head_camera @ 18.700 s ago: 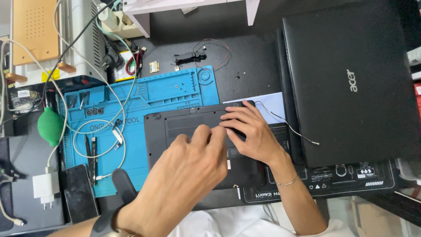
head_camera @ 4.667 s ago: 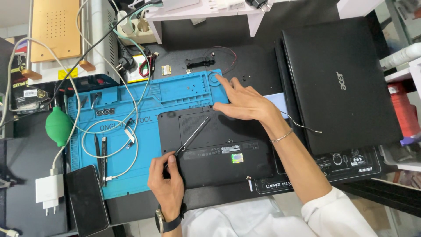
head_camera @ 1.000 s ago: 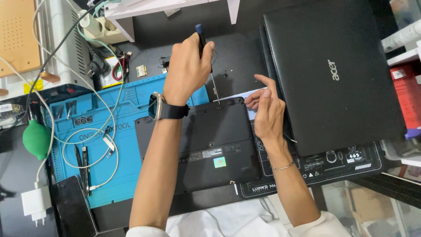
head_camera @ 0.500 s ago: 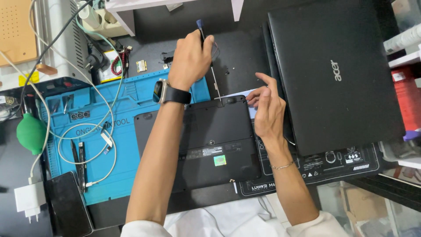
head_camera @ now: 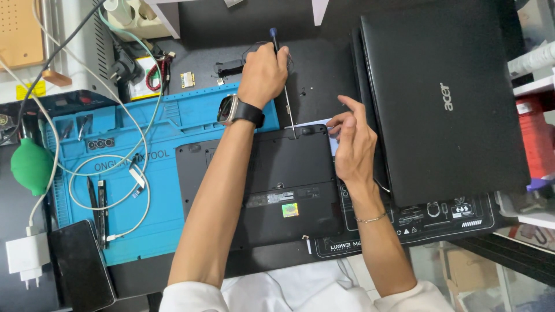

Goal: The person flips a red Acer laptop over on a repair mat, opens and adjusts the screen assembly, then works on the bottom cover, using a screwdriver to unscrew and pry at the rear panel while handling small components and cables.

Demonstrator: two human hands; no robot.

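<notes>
Left hand (head_camera: 265, 72) grips a long thin screwdriver (head_camera: 283, 81) over the upturned black laptop (head_camera: 260, 185); right hand (head_camera: 354, 144), fingers loosely spread, rests beside a closed black laptop (head_camera: 439, 98).

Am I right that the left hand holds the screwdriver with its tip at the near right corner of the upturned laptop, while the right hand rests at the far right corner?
Not quite. In the head view the left hand holds the screwdriver with its tip at the far right corner of the upturned laptop, not the near one. The right hand does rest at that far right corner.
</notes>
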